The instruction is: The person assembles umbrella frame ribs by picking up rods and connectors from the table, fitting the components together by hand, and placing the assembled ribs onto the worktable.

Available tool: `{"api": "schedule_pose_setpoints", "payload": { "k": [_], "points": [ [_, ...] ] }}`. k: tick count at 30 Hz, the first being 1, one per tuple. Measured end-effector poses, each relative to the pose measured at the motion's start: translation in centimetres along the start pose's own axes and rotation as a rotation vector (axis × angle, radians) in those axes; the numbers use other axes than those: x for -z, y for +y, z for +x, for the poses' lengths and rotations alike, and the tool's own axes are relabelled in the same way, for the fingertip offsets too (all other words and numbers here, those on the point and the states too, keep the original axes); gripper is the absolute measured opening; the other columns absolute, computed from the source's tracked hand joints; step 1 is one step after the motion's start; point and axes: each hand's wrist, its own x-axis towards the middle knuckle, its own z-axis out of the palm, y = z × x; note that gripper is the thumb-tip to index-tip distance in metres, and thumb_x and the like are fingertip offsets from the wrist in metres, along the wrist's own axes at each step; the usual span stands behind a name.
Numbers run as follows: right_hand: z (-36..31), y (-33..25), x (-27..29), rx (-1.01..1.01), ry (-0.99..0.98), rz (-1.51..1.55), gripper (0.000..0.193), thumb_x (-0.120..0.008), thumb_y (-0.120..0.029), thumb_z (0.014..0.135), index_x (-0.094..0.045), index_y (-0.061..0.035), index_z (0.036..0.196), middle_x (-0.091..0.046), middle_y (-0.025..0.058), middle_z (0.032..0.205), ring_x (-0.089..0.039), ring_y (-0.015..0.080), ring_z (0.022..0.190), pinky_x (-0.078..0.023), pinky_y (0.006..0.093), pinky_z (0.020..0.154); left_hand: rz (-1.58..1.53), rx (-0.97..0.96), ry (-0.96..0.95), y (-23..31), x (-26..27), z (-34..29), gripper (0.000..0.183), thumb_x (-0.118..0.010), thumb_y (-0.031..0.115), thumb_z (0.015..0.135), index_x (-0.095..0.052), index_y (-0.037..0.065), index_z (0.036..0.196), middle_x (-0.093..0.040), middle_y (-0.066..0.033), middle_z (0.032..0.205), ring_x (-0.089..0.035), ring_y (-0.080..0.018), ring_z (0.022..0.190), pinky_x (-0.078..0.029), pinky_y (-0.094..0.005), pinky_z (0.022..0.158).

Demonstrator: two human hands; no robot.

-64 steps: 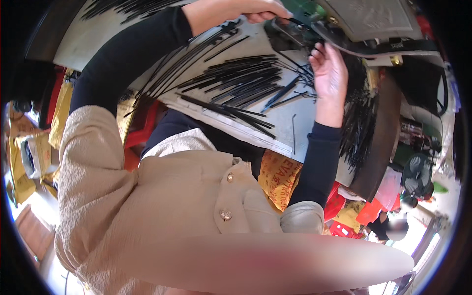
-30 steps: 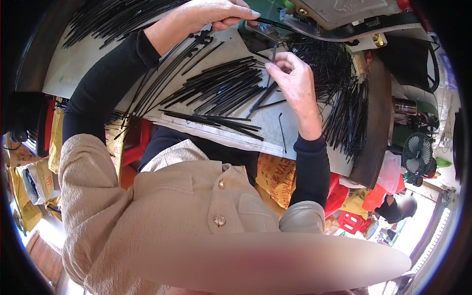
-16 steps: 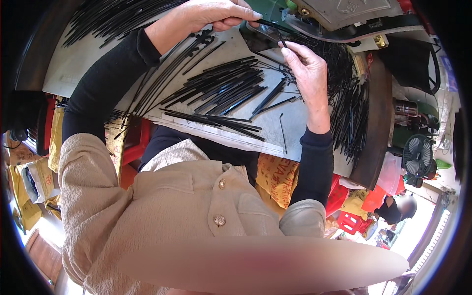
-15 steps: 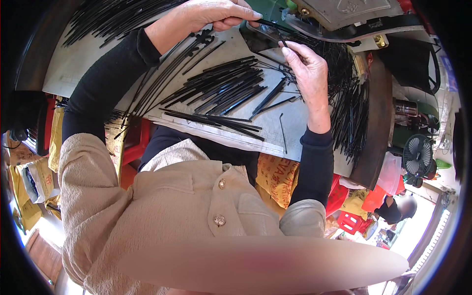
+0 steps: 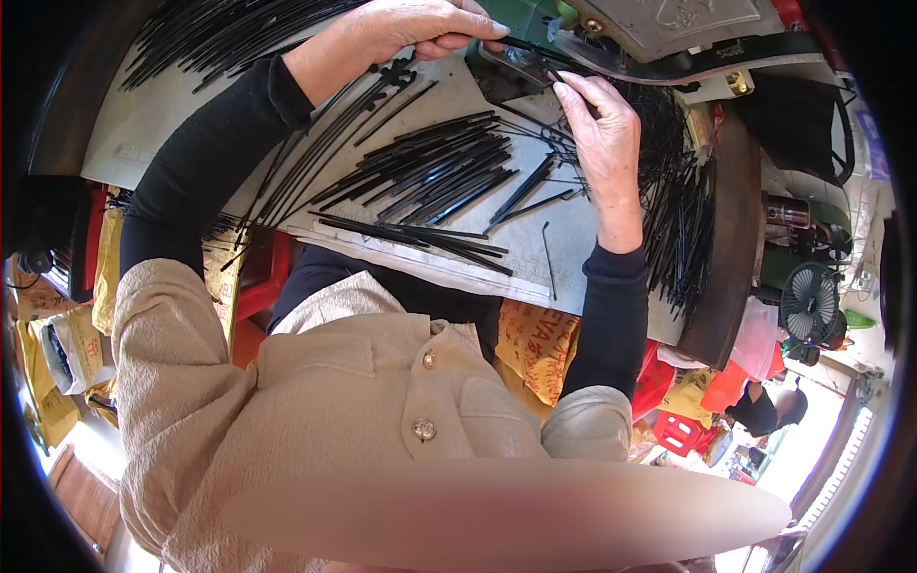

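My left hand [image 5: 415, 27] reaches to the top of the view, thumb and fingers pinched on a thin black strip [image 5: 527, 46] that runs right, by a green machine part [image 5: 516, 14]. My right hand [image 5: 604, 129] is just below and to the right, its thumb and forefinger closed on the tip of a small thin black rod [image 5: 554, 74]. How far that rod runs between the fingers is hidden. Beneath both hands, a loose pile of flat black strips [image 5: 439, 167] lies on the pale worktable [image 5: 521, 253].
Long black rods [image 5: 296, 181] lie beside my left forearm. Another bundle of black strips [image 5: 224, 38] fills the far left. Tangled thin black pieces [image 5: 659, 134] heap up to the right, above a stack of black rods [image 5: 683, 248]. A grey metal machine cover [image 5: 678, 17] stands at the back.
My right hand has shifted slightly up and to the right, still pinching the thin rod. The left hand and its strip stay nearly in place.
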Motion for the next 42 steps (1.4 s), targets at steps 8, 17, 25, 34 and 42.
{"api": "schedule_pose_setpoints", "payload": {
  "k": [8,17,25,34,42],
  "points": [
    [0.1,-0.07,0.06,0.046,0.035,-0.093,0.015,-0.065,-0.012,0.08,-0.068,-0.0041,0.093,-0.062,0.0088,0.078,-0.061,0.0235,0.07,-0.047,0.0286,0.064,0.001,-0.005,0.011,-0.13,0.03,0.3,0.028,-0.058,0.023,0.09,-0.064,-0.003,0.081,-0.04,0.0048,0.051,-0.031,-0.0038,0.042,-0.02,-0.0209,0.039],
    [0.07,0.17,0.01,0.045,0.006,-0.02,0.015,-0.066,-0.009,0.08,-0.068,-0.0027,0.093,-0.064,0.0087,0.079,-0.062,0.0204,0.07,-0.047,0.0267,0.064,0.0,0.021,0.04,0.33,-0.18,-0.18,0.027,-0.058,0.022,0.09,-0.064,-0.002,0.082,-0.04,0.0051,0.052,-0.031,-0.0041,0.043,-0.021,-0.0208,0.04],
    [0.1,0.2,-0.14,0.048,0.016,0.019,0.016,-0.066,-0.007,0.079,-0.068,-0.0015,0.094,-0.064,0.0091,0.078,-0.062,0.018,0.068,-0.047,0.0262,0.063,0.042,0.001,0.04,0.32,-0.15,-0.14,0.027,-0.058,0.023,0.09,-0.064,-0.002,0.081,-0.041,0.0046,0.052,-0.032,-0.0042,0.044,-0.022,-0.0211,0.04],
    [0.12,0.28,-0.54,0.048,0.082,-0.052,0.015,-0.065,-0.01,0.08,-0.068,-0.0027,0.093,-0.064,0.0099,0.08,-0.062,0.023,0.072,-0.047,0.0286,0.066,0.139,-0.046,0.077,0.65,-0.49,-0.06,0.028,-0.06,0.024,0.088,-0.065,-0.002,0.079,-0.041,0.004,0.05,-0.033,-0.0042,0.042,-0.024,-0.0215,0.04],
    [0.14,0.45,-0.62,0.057,0.128,-0.015,0.015,-0.065,-0.009,0.08,-0.068,-0.0016,0.093,-0.063,0.0103,0.08,-0.062,0.0225,0.07,-0.047,0.0279,0.065,0.101,0.003,0.087,0.67,-0.51,0.25,0.027,-0.062,0.024,0.087,-0.065,-0.002,0.08,-0.041,0.0039,0.051,-0.033,-0.0047,0.042,-0.023,-0.0215,0.04]
  ]
}}
